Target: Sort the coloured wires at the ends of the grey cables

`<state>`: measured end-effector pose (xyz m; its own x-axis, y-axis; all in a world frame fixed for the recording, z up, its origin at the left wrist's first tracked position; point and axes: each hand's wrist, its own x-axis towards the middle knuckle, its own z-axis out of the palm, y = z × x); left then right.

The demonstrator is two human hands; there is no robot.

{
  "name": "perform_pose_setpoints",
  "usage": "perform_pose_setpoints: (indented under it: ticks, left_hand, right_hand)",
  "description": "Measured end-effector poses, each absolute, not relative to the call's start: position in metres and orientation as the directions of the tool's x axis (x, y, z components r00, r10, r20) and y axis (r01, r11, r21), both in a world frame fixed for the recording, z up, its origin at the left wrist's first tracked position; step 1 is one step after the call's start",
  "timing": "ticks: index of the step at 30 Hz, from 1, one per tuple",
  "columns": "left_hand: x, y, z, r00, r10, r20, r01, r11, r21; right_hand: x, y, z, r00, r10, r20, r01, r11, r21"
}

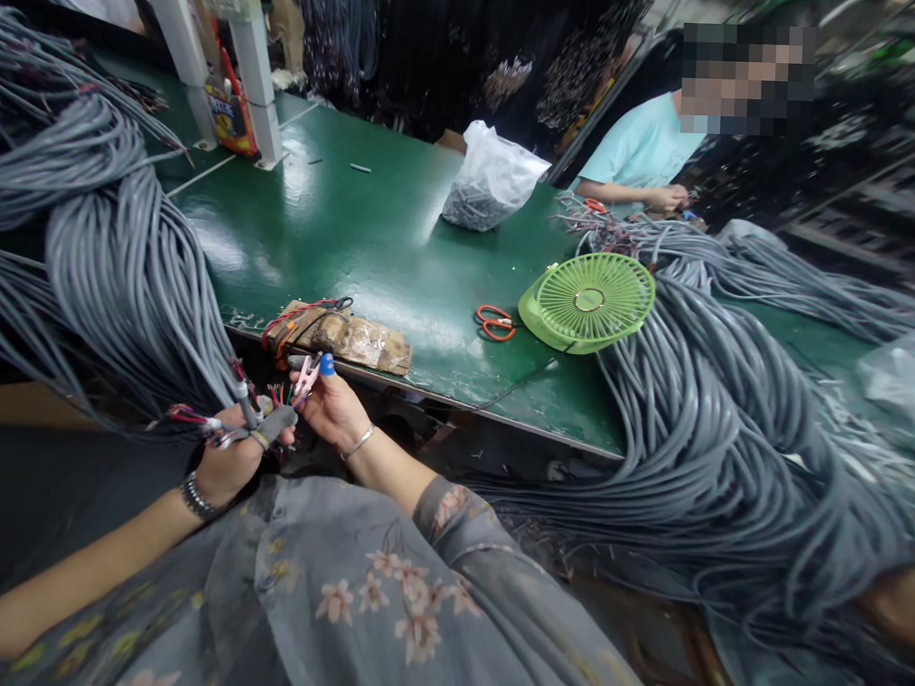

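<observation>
My left hand [232,453] is closed around the end of a grey cable [249,406], with grey wrapping on a finger. Thin coloured wires [277,393] fan out beside its fingertips. My right hand [336,409] pinches a small pale pink clip-like piece [306,377] close to these wires; its exact kind is unclear. A blue cover [327,364] sits on one right fingertip. More stripped cable ends with red wires [189,414] stick out left of my left hand. They come from a large bundle of grey cables [141,262] hanging over the table's edge.
On the green table [371,230] are a taped wooden block [359,342] with wires, orange-handled scissors [495,322], a green fan [590,300] and a plastic bag [489,179]. Another cable bundle [695,411] drapes over the right side. A co-worker [636,149] sits across the table.
</observation>
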<state>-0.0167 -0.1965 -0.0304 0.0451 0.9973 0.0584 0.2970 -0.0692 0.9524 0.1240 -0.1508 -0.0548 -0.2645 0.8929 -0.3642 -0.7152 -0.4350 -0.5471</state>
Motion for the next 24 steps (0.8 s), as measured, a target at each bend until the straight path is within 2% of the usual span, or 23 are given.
perform_pose_setpoints:
  ticks: [5, 9, 15, 19, 24]
  left_hand:
    - [-0.010, -0.197, -0.014, 0.099, 0.994, 0.053, 0.252, -0.077, 0.965]
    - [-0.008, -0.197, -0.017, 0.036, 0.999, 0.035, 0.235, -0.042, 0.971]
    - [-0.011, -0.196, -0.021, 0.021, 0.999, 0.049, 0.277, -0.053, 0.959]
    - [-0.011, -0.196, -0.014, 0.077, 0.994, 0.076, 0.302, -0.096, 0.949]
    - [-0.016, -0.198, -0.014, 0.120, 0.988, 0.099, 0.335, -0.135, 0.933]
  right_hand:
    - [0.123, -0.150, -0.054, -0.247, 0.890, -0.382, -0.724, -0.432, -0.538]
    - [0.122, -0.149, -0.057, -0.243, 0.896, -0.372, -0.713, -0.425, -0.558]
    - [0.121, -0.149, -0.058, -0.241, 0.897, -0.371, -0.713, -0.422, -0.559]
    - [0.122, -0.150, -0.056, -0.275, 0.885, -0.376, -0.710, -0.451, -0.541]
    - [0.134, -0.164, -0.061, -0.403, 0.874, -0.272, -0.601, -0.477, -0.642]
